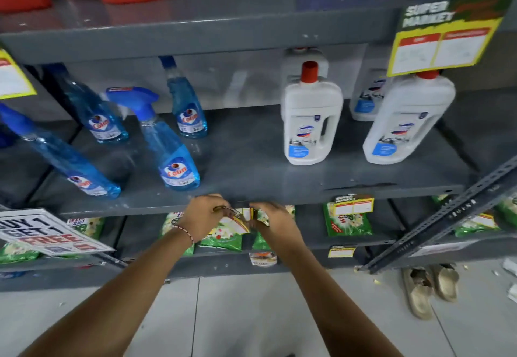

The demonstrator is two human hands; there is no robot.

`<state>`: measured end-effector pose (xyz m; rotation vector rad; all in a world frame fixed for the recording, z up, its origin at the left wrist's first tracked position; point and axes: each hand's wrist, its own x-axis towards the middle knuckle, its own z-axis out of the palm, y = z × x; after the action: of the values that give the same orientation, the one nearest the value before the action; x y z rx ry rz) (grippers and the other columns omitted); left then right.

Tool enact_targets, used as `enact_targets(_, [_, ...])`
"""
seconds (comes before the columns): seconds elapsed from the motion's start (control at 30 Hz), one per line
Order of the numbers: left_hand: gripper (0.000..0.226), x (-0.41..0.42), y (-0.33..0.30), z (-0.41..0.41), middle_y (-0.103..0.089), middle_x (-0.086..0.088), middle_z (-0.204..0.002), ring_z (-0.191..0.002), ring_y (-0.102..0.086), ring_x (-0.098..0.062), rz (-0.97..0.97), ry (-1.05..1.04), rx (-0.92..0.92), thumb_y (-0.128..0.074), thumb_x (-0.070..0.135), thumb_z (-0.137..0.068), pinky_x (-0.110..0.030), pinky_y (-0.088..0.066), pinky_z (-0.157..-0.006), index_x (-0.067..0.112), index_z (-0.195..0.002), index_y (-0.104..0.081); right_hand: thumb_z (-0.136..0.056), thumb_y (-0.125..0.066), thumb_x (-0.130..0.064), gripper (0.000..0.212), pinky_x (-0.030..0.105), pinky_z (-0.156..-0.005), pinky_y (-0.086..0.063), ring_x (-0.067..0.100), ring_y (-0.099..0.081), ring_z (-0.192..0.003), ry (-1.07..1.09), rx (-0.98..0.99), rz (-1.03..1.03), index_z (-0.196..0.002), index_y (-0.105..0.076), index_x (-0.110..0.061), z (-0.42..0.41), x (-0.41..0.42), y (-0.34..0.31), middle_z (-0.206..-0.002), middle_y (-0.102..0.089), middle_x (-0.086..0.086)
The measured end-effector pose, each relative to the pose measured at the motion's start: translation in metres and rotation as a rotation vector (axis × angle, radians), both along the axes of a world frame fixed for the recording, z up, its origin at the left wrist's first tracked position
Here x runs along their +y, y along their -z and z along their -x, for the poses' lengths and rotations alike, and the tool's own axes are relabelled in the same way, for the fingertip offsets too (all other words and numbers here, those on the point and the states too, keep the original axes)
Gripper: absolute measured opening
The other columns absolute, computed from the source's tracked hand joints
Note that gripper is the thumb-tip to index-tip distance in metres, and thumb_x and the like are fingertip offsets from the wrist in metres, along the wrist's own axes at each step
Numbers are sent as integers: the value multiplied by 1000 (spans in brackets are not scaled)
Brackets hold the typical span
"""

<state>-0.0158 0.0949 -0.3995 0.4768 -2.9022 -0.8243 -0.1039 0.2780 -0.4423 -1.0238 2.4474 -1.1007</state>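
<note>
Head view: your hands are close together at the front lip of the middle shelf (279, 186), both clamped on a shelf label (237, 219). Your left hand (205, 214), with a beaded bracelet on its wrist, curls its fingers round the label's left end. Your right hand (275, 218) pinches the right end. The label is a small card, white with a yellow border and a touch of red, and it is bent into a curve between your hands. Its print is too blurred to read.

Above it on the shelf stand blue spray bottles (179, 166) to the left and white jugs with red caps (312, 121) to the right. Green packets (347, 222) lie on the shelf below, partly behind your hands. A "buy 1 get 1 free" sign (50, 233) hangs at the left. A slotted metal bar (447, 216) leans across the shelves at the right, and a pair of sandals (430, 289) lies on the floor beneath it.
</note>
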Motion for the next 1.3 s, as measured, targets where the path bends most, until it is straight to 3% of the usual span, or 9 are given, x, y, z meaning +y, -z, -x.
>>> enact_targets(0.17, [10,-41,9,-56,-74,-6,-85,-77,-65,-21,-144,-258,37,-67,21,-84,-32,-50,-72,12,-86,-72,-92,-63,-22,16,11,-78,-44,4,-65,-88,60,-57,137,-104,-73,-17,-39,-56,-7,-101,-76,2])
enact_targets(0.27, [27,-75,11,-90,-63,-23,-70,-56,-51,-24,-248,-372,59,-67,17,-86,-30,-36,-56,11,-60,-60,-87,-71,-21,16,24,-87,-54,5,-69,-90,-13,-153,132,-103,-73,-21,-71,-109,-12,-99,-77,-4])
enact_targets(0.33, [45,-105,14,-113,-52,-29,-64,-55,-42,-31,-292,-443,73,-62,17,-89,-31,-30,-57,17,-49,-41,-84,-72,-18,18,34,-88,-56,9,-71,-90,-15,-111,87,-101,-73,-23,-92,-153,-8,-98,-77,-6])
enact_targets(0.43, [37,-132,20,-131,-59,-24,-66,-63,-50,-29,-328,-504,46,-56,25,-93,-31,-34,-61,7,-61,-55,-84,-68,-25,17,39,-82,-57,14,-71,-88,20,-36,53,-100,-70,-27,-109,-191,-4,-96,-77,-6])
enact_targets(0.7, [28,-182,40,-146,-74,-18,-97,-96,-65,-38,-259,-470,66,-50,34,-94,-32,-46,-75,11,-97,-67,-85,-68,-14,13,35,-73,-56,22,-68,-83,68,178,34,-97,-73,-17,-131,-244,-3,-93,-73,3])
enact_targets(0.83, [36,-186,37,-143,-72,-17,-98,-95,-63,-42,-160,-485,7,-45,46,-93,-42,-54,-77,16,-96,-65,-83,-73,-18,6,37,-64,-55,22,-65,-75,117,203,3,-86,-70,-14,-133,-249,-2,-85,-70,4])
enact_targets(1.07, [48,-193,23,-146,-72,-16,-87,-80,-67,-40,162,-471,-151,-38,51,-93,-40,-54,-69,12,-89,-66,-77,-78,-20,19,29,-57,-45,20,-59,-82,215,338,-67,-88,-62,-18,-123,-240,-9,-88,-64,1])
enact_targets(1.2, [44,-181,3,-151,-72,-16,-85,-79,-67,-38,185,-392,-118,-39,45,-95,-36,-51,-66,10,-85,-64,-85,-68,-9,17,36,-65,-55,28,-63,-91,285,400,33,-101,-64,-14,-132,-220,-18,-97,-69,6])
enact_targets(1.3, [47,-156,-19,-157,-66,-12,-61,-60,-64,-33,207,-295,110,-43,46,-94,-33,-49,-52,15,-60,-52,-94,-59,-15,31,38,-92,-54,23,-58,-112,279,439,165,-124,-56,-10,-133,-200,-40,-121,-64,8])
